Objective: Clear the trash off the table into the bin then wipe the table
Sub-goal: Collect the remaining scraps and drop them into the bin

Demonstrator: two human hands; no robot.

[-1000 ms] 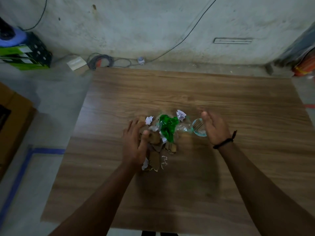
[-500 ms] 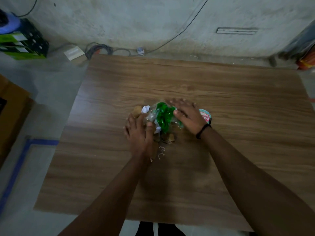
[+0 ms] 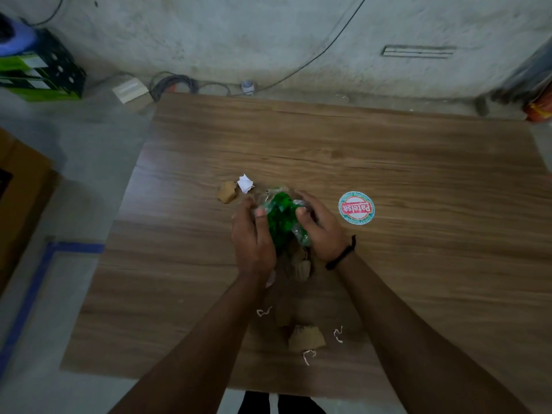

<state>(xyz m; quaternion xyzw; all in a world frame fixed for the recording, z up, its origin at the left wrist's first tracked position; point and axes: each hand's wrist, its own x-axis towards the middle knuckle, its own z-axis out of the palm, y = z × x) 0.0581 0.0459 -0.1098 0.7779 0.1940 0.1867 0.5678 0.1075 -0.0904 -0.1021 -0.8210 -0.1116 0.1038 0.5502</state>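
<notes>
Gripping from both sides, the left hand (image 3: 254,234) and the right hand (image 3: 321,231) hold the plastic bundle (image 3: 280,216), green and clear, between them near the middle of the table (image 3: 418,162). The fingers and thumbs of both hands are curled round it. Some cardboard scraps (image 3: 301,268) show just under the bundle, between the two wrists; I cannot tell if they are lifted or lie on the wood. The right wrist wears a black band (image 3: 342,253).

Other trash lies loose on the table. A round lid (image 3: 356,208) with a red label lies flat just beside the right hand, toward the right edge, not touching it. A cardboard piece (image 3: 227,191) and a white paper ball (image 3: 245,183) lie side by side, near the left fingertips on the far side. Closer to the near edge, between the forearms, lies a larger cardboard piece (image 3: 306,338), with three short string bits (image 3: 338,334) scattered around it.
</notes>
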